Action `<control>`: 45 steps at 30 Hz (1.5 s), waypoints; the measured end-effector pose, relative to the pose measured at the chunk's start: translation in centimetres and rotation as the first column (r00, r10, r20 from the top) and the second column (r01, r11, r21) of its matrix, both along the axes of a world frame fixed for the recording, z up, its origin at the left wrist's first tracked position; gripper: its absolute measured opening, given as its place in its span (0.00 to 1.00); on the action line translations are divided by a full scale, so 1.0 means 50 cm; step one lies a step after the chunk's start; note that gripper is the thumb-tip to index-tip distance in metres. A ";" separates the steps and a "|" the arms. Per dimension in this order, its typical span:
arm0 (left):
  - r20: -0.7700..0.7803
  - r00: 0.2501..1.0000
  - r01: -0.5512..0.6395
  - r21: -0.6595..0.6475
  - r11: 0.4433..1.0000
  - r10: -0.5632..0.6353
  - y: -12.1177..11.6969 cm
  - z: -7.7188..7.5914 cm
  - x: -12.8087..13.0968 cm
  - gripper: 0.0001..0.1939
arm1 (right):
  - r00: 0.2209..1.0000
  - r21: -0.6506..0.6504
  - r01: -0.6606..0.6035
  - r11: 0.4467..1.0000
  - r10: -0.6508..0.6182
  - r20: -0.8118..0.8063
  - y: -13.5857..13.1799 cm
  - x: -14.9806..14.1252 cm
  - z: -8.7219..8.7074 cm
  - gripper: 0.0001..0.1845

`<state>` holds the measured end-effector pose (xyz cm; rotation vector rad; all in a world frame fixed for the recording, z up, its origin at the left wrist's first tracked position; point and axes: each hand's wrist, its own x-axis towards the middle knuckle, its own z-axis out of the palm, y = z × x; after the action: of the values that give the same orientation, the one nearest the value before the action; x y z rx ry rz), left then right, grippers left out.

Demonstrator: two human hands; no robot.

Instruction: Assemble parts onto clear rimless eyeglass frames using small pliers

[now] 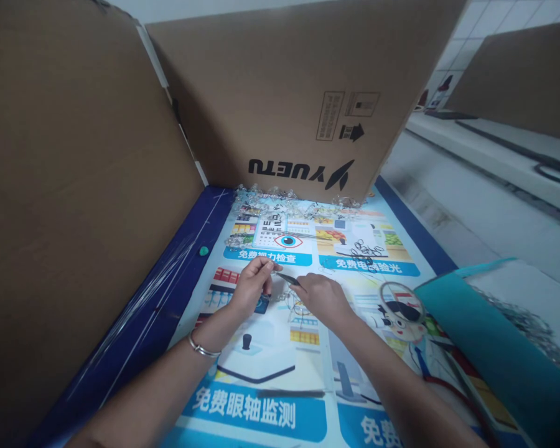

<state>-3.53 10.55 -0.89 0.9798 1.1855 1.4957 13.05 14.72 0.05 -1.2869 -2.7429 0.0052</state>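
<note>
Left hand pinched together, right hand clamped on dark pointed tool — beyond, cardboard panel (upside-down "YUETU").

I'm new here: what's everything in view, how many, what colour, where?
Cardboard panels: three, brown, left, back and far right.
Printed mat: one, white and blue, centre.
Clear pieces: many, transparent, mostly along the back panel.
Loops: several, black, on the mat's right.
Round piece: one, green, by the mat's left edge.
Holder: one, teal, right.
Wiry pieces: many, dark, at the holder.
Bottle: at least one, pale, right ledge.
Pointed tool: one, dark, right hand.
Bracelet: one, silver, left wrist.
Left hand: one, bare, centre.
Right hand: one, bare, centre.
</note>
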 end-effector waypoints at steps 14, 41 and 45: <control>-0.172 0.983 -0.067 -0.020 0.998 0.062 0.006 0.003 -0.009 0.10 | 1.000 -0.007 -0.022 1.000 0.022 0.002 -0.004 0.000 0.003 0.17; -0.238 0.963 -0.115 0.064 0.991 0.127 0.002 0.000 -0.008 0.09 | 0.994 0.152 -0.107 0.983 0.110 -0.014 -0.012 0.001 -0.001 0.16; -0.260 0.955 -0.122 0.104 0.987 0.145 0.000 0.005 -0.008 0.09 | 0.992 0.150 -0.122 0.981 0.124 -0.001 -0.013 0.002 0.005 0.16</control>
<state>-3.94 10.56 -0.63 1.2105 1.4116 1.5667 13.16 14.06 0.30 -1.0752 -2.7489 -0.1796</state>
